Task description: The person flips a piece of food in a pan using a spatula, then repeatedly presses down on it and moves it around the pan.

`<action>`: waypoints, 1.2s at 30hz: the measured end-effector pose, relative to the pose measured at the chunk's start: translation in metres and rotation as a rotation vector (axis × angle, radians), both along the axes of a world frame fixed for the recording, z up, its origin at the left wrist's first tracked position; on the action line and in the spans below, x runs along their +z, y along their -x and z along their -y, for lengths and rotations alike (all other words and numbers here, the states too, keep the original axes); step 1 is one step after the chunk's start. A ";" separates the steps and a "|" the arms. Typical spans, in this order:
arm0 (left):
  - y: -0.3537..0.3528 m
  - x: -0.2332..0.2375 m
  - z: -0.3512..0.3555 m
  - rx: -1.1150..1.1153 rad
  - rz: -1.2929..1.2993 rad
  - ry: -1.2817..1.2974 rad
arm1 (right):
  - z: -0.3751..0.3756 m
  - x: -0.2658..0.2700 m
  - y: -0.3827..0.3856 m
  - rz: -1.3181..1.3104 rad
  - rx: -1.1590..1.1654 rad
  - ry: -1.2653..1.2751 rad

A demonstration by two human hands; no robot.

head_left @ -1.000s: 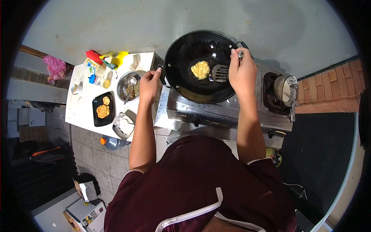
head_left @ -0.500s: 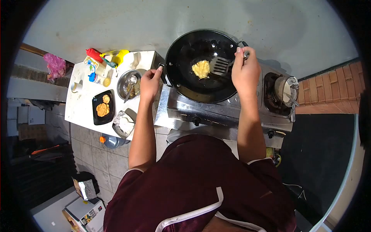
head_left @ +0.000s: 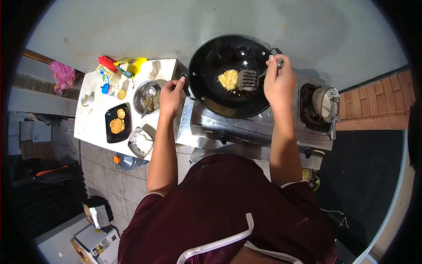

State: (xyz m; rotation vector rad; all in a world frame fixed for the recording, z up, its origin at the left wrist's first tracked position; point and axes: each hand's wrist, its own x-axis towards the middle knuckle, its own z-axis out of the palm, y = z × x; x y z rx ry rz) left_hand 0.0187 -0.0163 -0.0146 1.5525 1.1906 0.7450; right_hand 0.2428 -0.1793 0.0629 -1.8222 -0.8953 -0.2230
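Observation:
A black wok (head_left: 220,53) sits tilted toward me on the stove's left burner. My left hand (head_left: 172,94) is closed on the loop handle at its left side. Over the wok's right rim, my right hand (head_left: 280,83) grips the handle of a slotted spatula (head_left: 248,80). The spatula's blade is inside the wok, its front edge right at a pale yellow fritter (head_left: 228,79). Shiny oil lies around the fritter and along the wok's near side.
On the white table (head_left: 92,125) at left stand a black tray (head_left: 118,136) with browned fritters, a metal bowl (head_left: 141,94) with a spoon, a foil-lined dish (head_left: 140,143) and several bottles. A pot (head_left: 324,104) with utensils occupies the stove's right burner (head_left: 307,94).
The spatula blade has turned and shifted slightly left and down against the fritter. Both hands keep their grips in nearly the same places.

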 end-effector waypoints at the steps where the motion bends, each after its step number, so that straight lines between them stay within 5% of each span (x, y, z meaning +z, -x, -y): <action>1: 0.000 0.002 0.001 0.000 -0.002 0.001 | 0.000 0.001 0.001 -0.007 -0.021 -0.012; 36: 0.000 0.003 0.001 -0.007 0.014 -0.007 | -0.007 0.002 -0.006 0.082 0.003 0.102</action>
